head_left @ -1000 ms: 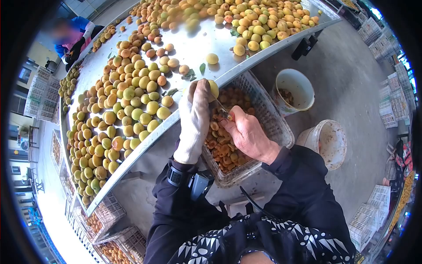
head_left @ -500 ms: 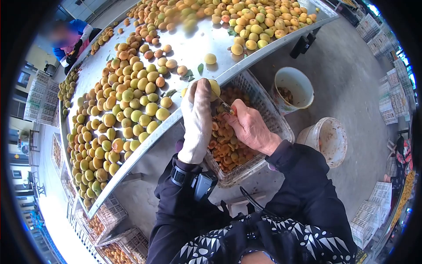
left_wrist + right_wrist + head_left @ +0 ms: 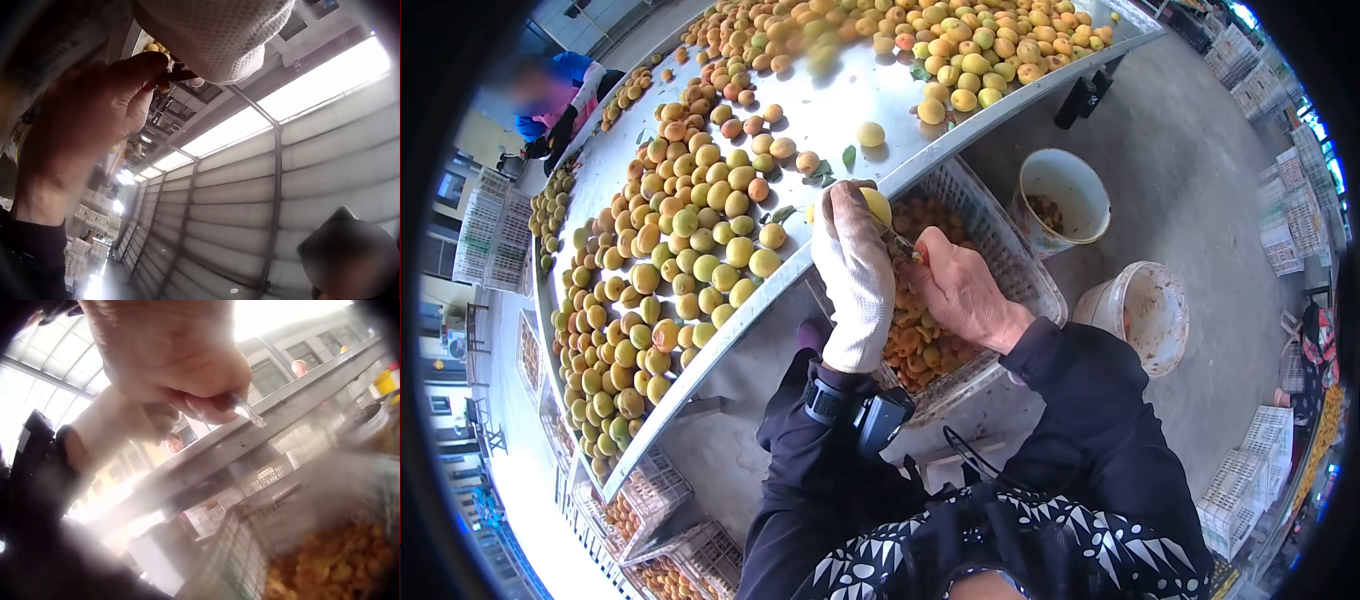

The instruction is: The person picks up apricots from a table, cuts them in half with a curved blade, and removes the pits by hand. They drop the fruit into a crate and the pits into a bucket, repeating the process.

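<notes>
My left hand (image 3: 855, 275), in a white knitted glove with soiled fingers, holds a yellow apricot (image 3: 879, 207) near the table's edge. In my bare right hand (image 3: 972, 292) is a small knife (image 3: 903, 246) with a reddish handle, its blade reaching up to the fruit. Much of the blade is hidden by the hands. Below both hands stands a plastic crate (image 3: 1028, 262) holding cut apricot pieces (image 3: 920, 350). In the left wrist view the glove (image 3: 215, 40) hides the fruit. A shiny tool end (image 3: 250, 414) sticks out of the right fist in the right wrist view.
Whole apricots (image 3: 685, 220) cover much of the metal table (image 3: 930, 150), with a raised rim along its edge. Two white buckets, one upright (image 3: 1090, 205) and one tilted (image 3: 1155, 320), stand right of the crate. Another person (image 3: 560, 100) is at the far left.
The left hand has shifted slightly right and its wrist has swung rightward. Its grip on the apricot continues. The right hand with the knife has come a little closer to the glove.
</notes>
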`<state>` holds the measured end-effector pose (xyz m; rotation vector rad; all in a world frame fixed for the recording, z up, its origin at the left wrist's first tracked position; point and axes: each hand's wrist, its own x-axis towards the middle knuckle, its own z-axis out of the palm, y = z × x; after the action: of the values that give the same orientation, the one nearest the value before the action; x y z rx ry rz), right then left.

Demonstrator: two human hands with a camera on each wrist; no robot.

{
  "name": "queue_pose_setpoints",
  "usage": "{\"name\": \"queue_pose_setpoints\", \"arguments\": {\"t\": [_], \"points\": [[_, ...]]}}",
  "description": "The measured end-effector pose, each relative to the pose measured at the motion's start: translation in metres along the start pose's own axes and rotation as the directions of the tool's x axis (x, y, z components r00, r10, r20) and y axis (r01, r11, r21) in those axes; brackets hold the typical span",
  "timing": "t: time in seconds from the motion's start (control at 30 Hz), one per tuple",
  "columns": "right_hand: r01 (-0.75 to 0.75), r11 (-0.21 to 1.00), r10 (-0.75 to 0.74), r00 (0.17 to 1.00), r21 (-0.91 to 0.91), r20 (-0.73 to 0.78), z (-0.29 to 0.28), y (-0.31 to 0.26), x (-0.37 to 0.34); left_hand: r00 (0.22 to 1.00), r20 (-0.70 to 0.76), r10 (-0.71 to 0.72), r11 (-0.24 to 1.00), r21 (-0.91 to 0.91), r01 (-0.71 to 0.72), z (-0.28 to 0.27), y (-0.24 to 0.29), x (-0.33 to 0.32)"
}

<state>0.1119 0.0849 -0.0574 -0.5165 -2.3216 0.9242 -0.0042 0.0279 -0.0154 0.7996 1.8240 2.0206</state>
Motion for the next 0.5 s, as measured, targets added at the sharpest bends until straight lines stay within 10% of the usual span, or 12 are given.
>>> {"name": "queue_pose_setpoints", "arguments": {"t": [0.33,0.5], "points": [[0.087,0.987,-0.090,0.996,-0.135,-0.014,-0.001,0.023,0.005,0.991,-0.083,-0.109,0.978,-0.188,0.092,0.014,-0.006,0.004],[0.112,0.986,-0.117,0.992,-0.121,-0.036,0.002,0.033,0.005,0.897,-0.024,-0.441,0.842,-0.358,0.405,0.014,0.001,0.004]]}}
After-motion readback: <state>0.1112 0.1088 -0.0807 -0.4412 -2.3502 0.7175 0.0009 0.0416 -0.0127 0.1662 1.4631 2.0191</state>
